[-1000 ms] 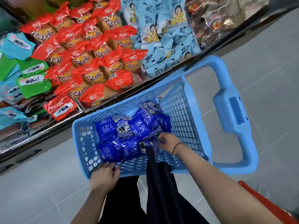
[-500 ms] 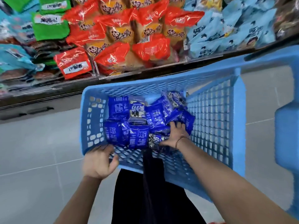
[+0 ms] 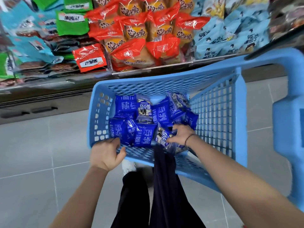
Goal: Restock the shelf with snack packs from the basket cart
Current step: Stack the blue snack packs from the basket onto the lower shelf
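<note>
A light blue basket cart (image 3: 218, 116) stands in front of the shelf (image 3: 148, 71) and holds several dark blue snack packs (image 3: 125, 104). My left hand (image 3: 107, 153) grips the cart's near rim at its left corner. Inside the cart, my right hand (image 3: 181, 135) reaches down with its fingers curled around a blue snack pack (image 3: 162, 137) at the near right of the pile. The shelf behind is stocked with red and orange packs (image 3: 139, 37), pale blue packs (image 3: 230, 38) and green packs (image 3: 72, 23).
The cart's thick handle (image 3: 289, 112) stands at the far right. Grey floor tiles (image 3: 41, 153) lie to the left of the cart. My dark trouser legs (image 3: 164, 195) and a white shoe (image 3: 128, 167) are below the cart's near edge.
The view has come closer to the cart and shelf. My right hand has shifted toward the near side of the pile and closed on a pack. My left hand stays on the rim.
</note>
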